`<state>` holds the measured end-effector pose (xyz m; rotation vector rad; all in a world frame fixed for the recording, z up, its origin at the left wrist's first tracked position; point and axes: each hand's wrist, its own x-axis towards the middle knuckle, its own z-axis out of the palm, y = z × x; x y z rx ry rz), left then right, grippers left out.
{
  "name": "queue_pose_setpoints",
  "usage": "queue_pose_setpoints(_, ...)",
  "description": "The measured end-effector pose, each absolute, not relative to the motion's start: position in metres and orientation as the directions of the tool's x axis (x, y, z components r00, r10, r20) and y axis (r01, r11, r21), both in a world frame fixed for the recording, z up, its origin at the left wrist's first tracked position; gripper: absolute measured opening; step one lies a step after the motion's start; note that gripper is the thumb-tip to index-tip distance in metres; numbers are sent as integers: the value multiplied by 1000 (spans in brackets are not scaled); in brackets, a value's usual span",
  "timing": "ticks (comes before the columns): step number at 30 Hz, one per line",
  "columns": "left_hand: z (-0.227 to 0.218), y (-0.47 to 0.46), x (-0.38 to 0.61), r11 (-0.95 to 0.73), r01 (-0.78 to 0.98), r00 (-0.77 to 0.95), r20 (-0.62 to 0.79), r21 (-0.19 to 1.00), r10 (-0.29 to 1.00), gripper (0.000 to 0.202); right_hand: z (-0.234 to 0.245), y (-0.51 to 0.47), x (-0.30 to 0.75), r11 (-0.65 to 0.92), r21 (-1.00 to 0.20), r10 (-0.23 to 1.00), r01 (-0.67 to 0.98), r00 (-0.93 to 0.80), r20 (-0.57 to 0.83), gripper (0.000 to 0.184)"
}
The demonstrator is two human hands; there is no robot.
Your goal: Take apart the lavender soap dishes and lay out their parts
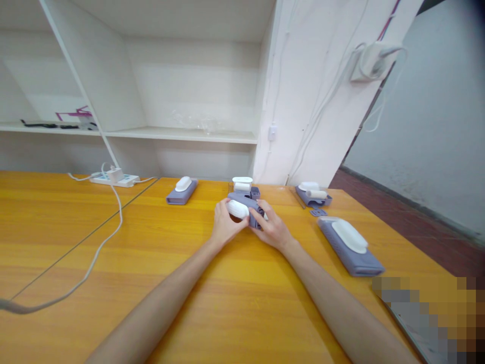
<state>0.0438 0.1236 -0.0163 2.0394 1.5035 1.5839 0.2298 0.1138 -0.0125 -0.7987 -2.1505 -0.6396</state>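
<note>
Both my hands meet at the middle of the orange table [159, 273]. My left hand [223, 225] is closed round a white oval part [237, 208] that sits on a lavender plastic case [247, 201]. My right hand [272, 228] grips the right side of that same lavender case, fingers curled against it. Just behind the hands stand more lavender and white pieces [244, 186], partly hidden by the case.
A lavender case with a white top [182, 191] lies back left, another assembled one [350, 245] lies to the right, and loose lavender and white parts [312, 194] sit back right. A white power strip [113, 178] and its cable [109, 222] cross the left side. White shelves [178, 134] stand behind.
</note>
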Motion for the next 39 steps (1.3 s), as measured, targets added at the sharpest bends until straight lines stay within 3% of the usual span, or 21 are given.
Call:
queue_pose_setpoints(19,-17,125,43,-503,548,-93,647,668,757,64,-11,113,229,689,179,347,703,-537,769,50)
queue_pose_setpoints(26,-14,121,41,-561,526,-107,705,639,701,65,-17,113,227,661,39,421,749,-414,807,53)
queue_pose_setpoints(32,-11,120,37,-554,554,-144,727,621,672,51,-14,111,226,626,-135,445,768,-209,871,56)
queue_pose_setpoints(39,-7,120,40,-319,723,-162,599,613,784,42,-11,112,232,552,-204,398,808,-41,917,59)
